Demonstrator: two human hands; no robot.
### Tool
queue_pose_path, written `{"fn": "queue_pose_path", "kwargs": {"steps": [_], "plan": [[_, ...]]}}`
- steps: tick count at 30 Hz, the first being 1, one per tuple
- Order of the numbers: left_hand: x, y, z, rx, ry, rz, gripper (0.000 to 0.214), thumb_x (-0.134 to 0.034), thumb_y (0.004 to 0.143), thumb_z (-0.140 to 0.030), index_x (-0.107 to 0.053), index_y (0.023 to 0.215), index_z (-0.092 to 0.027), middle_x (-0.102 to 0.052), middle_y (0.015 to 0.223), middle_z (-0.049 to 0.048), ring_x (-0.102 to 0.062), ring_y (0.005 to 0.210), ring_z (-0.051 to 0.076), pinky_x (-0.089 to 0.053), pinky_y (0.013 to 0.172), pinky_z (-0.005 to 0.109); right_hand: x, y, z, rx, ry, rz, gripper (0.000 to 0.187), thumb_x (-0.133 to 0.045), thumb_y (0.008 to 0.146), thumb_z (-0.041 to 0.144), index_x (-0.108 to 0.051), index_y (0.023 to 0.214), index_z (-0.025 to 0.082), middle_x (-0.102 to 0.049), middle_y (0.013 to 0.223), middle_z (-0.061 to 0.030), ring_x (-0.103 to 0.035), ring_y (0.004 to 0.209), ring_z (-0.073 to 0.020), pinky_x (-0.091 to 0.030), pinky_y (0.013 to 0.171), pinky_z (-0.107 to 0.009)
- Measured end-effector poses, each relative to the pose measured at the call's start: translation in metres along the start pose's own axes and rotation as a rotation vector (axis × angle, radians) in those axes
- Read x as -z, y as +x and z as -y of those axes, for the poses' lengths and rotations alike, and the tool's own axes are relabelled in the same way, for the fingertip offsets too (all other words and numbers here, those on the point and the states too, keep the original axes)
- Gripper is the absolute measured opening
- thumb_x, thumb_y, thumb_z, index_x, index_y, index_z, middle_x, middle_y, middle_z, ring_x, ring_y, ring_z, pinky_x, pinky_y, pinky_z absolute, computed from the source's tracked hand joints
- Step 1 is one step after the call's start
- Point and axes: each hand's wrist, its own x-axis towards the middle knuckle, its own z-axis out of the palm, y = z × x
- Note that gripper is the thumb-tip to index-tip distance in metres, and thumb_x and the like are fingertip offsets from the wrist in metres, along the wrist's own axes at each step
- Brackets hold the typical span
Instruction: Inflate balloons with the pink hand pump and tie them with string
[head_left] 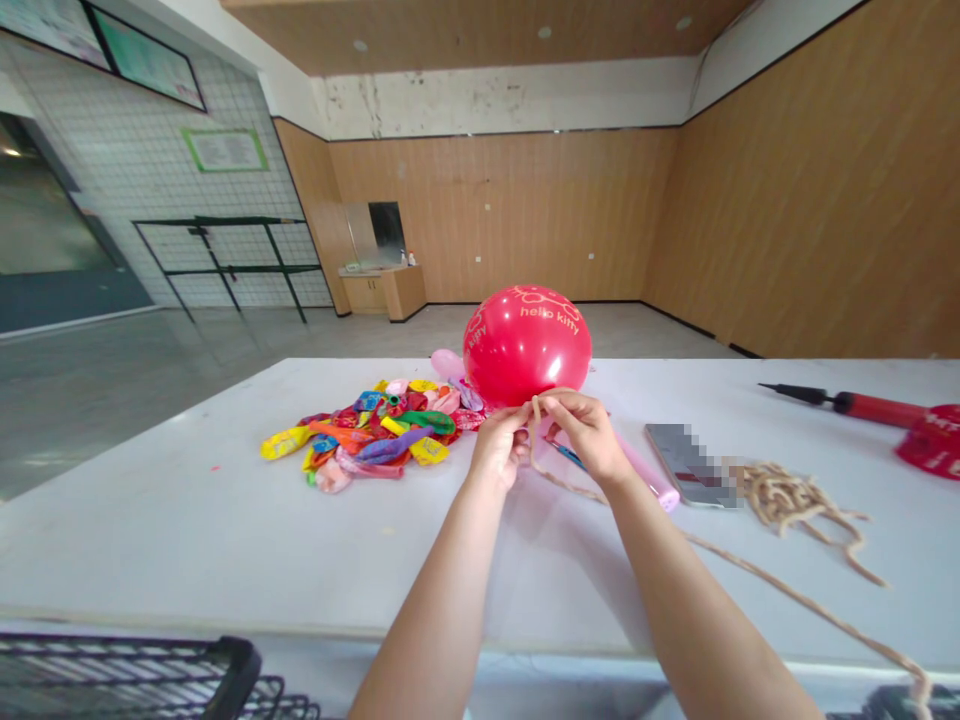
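An inflated red balloon with "hello kitty" printed on it stands just beyond my hands, its neck hidden behind the fingers. My left hand pinches at the balloon's lower end, where a beige string loops up between the hands. The fingers of my right hand are closed on that same string. From there the string trails under my right forearm and over the table's front edge at the right. Beneath the right hand lie a pink cylinder and a thin blue tool, both partly covered.
A heap of uninflated balloons lies left on the white table. To the right are a phone, a bundle of beige string, a red-and-black pump and a red item. A black wire basket sits below, front left.
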Motion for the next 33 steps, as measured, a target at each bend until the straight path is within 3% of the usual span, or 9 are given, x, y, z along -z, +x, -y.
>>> {"fn": "queue_pose_path", "kwargs": {"steps": [4,12,19,25,33], "plan": [[0.000,0.000,-0.003,0.076,-0.052,0.048,0.039,-0.087,0.047,-0.031,-0.057,0.061,-0.012,-0.043,0.049,-0.0060,-0.033,0.040,0.001,-0.016,0.037,0.014,0.000,0.001,-0.007,-0.019,0.052,-0.031,0.019,-0.065,0.082,0.037,-0.072,0.082,0.019,-0.069,0.078,-0.0032,-0.061,0.071,-0.0147,-0.049,0.068,-0.027],[-0.003,0.003,0.000,0.038,-0.001,0.098,0.040,-0.087,0.050,-0.033,-0.056,0.063,-0.013,-0.043,0.048,-0.0062,-0.035,0.040,0.002,-0.019,0.037,0.015,-0.004,0.005,-0.021,-0.072,0.175,-0.243,0.025,-0.077,0.067,0.036,-0.061,0.078,0.021,-0.065,0.069,0.0009,-0.060,0.061,-0.0138,-0.050,0.059,-0.027],[-0.011,0.001,-0.015,0.042,0.079,0.122,0.036,-0.086,0.054,-0.030,-0.057,0.065,-0.013,-0.048,0.052,-0.0041,-0.039,0.044,0.003,-0.021,0.039,0.015,-0.007,0.004,-0.011,-0.072,0.267,-0.343,0.023,-0.077,0.068,0.037,-0.064,0.077,0.019,-0.064,0.069,0.0011,-0.058,0.061,-0.0124,-0.050,0.061,-0.027],[0.011,-0.005,-0.011,0.000,0.028,0.234,0.037,-0.087,0.054,-0.031,-0.059,0.068,-0.012,-0.052,0.060,-0.0023,-0.043,0.050,0.004,-0.027,0.041,0.015,-0.012,0.003,-0.012,-0.120,0.294,-0.275,0.026,-0.077,0.068,0.039,-0.063,0.079,0.019,-0.062,0.067,0.0019,-0.055,0.056,-0.0107,-0.048,0.056,-0.025],[0.019,-0.013,-0.004,-0.126,0.089,0.122,0.028,-0.084,0.053,-0.027,-0.064,0.066,-0.012,-0.052,0.056,-0.0021,-0.043,0.050,0.005,-0.026,0.042,0.016,-0.017,0.000,-0.019,-0.103,0.087,-0.150,0.025,-0.072,0.074,0.043,-0.067,0.078,0.018,-0.065,0.068,-0.0013,-0.058,0.061,-0.0137,-0.047,0.057,-0.026]]}}
